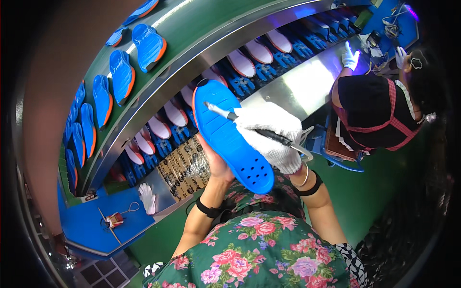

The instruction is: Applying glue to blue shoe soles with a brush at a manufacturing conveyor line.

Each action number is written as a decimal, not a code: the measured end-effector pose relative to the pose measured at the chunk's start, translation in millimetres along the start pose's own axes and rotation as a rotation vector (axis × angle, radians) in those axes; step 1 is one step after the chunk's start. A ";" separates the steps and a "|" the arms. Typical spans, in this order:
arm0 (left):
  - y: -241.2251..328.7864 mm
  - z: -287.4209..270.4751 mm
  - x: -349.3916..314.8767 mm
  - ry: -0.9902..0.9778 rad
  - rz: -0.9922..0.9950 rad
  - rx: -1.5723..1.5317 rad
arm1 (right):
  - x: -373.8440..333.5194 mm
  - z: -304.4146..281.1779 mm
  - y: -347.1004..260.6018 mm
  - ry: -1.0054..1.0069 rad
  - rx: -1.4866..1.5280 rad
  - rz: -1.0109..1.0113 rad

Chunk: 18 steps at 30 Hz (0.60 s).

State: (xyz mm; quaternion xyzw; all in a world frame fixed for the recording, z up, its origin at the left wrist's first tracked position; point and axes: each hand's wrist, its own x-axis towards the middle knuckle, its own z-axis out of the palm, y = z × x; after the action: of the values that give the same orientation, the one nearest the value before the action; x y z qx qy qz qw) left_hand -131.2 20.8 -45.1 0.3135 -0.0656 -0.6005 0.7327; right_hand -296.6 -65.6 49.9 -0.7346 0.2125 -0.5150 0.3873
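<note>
A blue shoe sole (230,129) with an orange edge and small holes at its near end is tilted up in front of me. My left hand (216,161), bare, grips it from beneath and along its left side; part of the fingers is hidden behind it. Over the sole's right side is my right hand (271,134) in a white knit glove, closed around a thin brush (221,111) with a dark handle. The pale bristle end lies over the sole's upper surface; whether it touches cannot be made out.
Blue soles (122,76) lie on a green conveyor (187,29) at upper left. Below its metal edge stand white-bottomed shoes (174,113). A white glove (147,198) and a small tool lie on the blue table (91,230). A co-worker (372,110) sits at right.
</note>
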 end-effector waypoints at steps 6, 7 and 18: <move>-7.1 21.9 -11.2 0.029 -0.003 0.286 | 16.7 6.9 4.4 -0.029 -0.320 -0.298; -7.5 22.5 -11.2 0.030 -0.020 0.303 | 15.0 12.3 5.2 -0.057 -0.349 -0.269; -13.9 -5.3 6.5 0.032 -0.076 0.201 | 10.8 7.3 14.7 -0.095 -0.237 -0.367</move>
State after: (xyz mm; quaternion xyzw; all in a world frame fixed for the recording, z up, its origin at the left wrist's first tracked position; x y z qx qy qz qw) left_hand -138.6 15.6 -58.6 0.3972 -0.1019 -0.6133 0.6751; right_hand -284.5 -79.6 43.5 -0.8248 0.1158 -0.5132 0.2074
